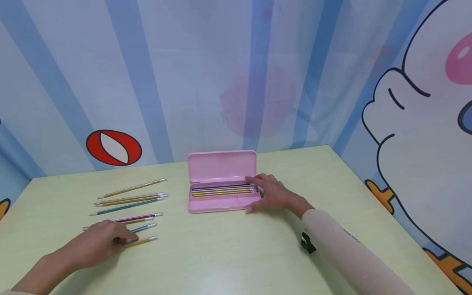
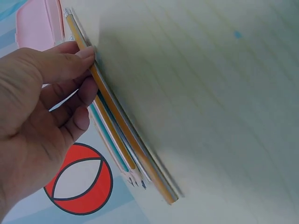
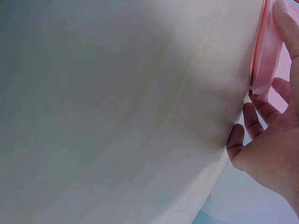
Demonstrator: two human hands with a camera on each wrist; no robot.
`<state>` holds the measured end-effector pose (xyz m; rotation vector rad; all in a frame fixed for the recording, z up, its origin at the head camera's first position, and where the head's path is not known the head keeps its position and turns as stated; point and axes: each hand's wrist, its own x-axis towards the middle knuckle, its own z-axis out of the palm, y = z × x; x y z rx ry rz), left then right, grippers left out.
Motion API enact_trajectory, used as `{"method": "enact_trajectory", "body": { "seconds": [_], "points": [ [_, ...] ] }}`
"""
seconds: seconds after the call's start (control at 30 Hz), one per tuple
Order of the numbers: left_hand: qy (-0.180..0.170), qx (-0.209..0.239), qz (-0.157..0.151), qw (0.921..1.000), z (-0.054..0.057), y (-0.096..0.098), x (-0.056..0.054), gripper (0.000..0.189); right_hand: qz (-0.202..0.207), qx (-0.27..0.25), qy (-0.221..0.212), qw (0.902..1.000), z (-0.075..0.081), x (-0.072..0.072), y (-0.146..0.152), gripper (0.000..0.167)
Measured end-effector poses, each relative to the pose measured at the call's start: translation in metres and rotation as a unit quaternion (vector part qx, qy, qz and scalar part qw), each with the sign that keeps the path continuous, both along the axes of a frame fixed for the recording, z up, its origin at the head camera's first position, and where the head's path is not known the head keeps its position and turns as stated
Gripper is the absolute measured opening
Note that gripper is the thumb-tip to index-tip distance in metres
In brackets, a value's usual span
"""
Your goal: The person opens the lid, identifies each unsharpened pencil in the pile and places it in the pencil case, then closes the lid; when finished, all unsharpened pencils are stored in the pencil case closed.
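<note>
My left hand (image 1: 96, 242) pinches a yellow pencil (image 2: 125, 115) between thumb and fingers. This is the nearest of several pencils on the left of the table, and its eraser end points right. Just beyond it lie a blue-green pencil (image 1: 147, 227) and a dark red pencil (image 1: 147, 216), partly hidden by the hand. A pink pencil case (image 1: 212, 203) stands with its lid (image 1: 222, 166) up. Several striped pencils (image 1: 217, 191) lie in its back compartment. My right hand (image 1: 272, 192) holds the case's right end, thumb at the front edge and forefinger at the back.
Farther back on the left lie a teal pencil (image 1: 127, 206) and a single yellow pencil (image 1: 132, 188). A small black object (image 1: 307, 242) shows beside the right sleeve (image 1: 343, 246). Printed cloth (image 1: 206, 82) hangs along the back edge of the pale table (image 1: 221, 254).
</note>
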<state>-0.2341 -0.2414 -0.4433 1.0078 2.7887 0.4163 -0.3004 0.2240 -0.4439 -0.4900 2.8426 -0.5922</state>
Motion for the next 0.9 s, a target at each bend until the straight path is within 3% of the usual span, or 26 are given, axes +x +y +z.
{"method": "enact_trajectory", "body": {
  "seconds": [0.27, 0.6, 0.9],
  "points": [
    [0.039, 0.037, -0.038, 0.9978, 0.007, 0.006, -0.003, 0.030, 0.000, 0.005, 0.001, 1.0000, 0.002, 0.000, 0.000, 0.100],
    [0.001, 0.055, -0.058, 0.9968, 0.025, 0.027, -0.009, 0.035, -0.004, 0.008, -0.002, 1.0000, 0.003, 0.000, 0.000, 0.100],
    [-0.026, 0.064, -0.074, 0.9948, 0.031, 0.049, -0.011, 0.037, 0.002, 0.005, 0.001, 1.0000, 0.003, 0.001, -0.001, 0.100]
  ]
}}
